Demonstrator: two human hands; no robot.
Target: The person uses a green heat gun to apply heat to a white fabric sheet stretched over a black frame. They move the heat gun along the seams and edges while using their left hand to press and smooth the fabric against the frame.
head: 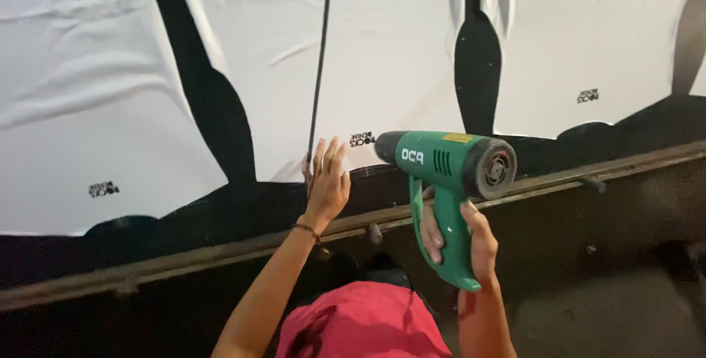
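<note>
R hand (pixel 471 244) has a clenched grip on the handle of a green heat gun (pixel 445 170), nozzle aimed left at the lower edge of a big white and black printed sheet (pixel 397 56) stretched in front of the person, just above a long wooden rail (pixel 573 174). L hand (pixel 326 181) is released, fingers spread flat, pressing the sheet right beside the nozzle, w/ a thin dark seam line (pixel 320 64) running up from the fingertips. Main risk, as I judge it: fingers sit v. close to the hot-air path, so a small swing of the gun to the left could burn them. Second: the nozzle looks nearly touching the sheet; held too long on one spot, the material could scorch, shrink or pucker, esp. at the black printed parts, which take up heat faster. Wrinkles already show higher up, so uneven heat + pressing may lock a crease in rather than flatten it. The gun's cord isn't visible, can't tell if it could snag. Red cloth (pixel 364 325) at the bottom sits under the arms, away from the nozzle, low risk.
</note>
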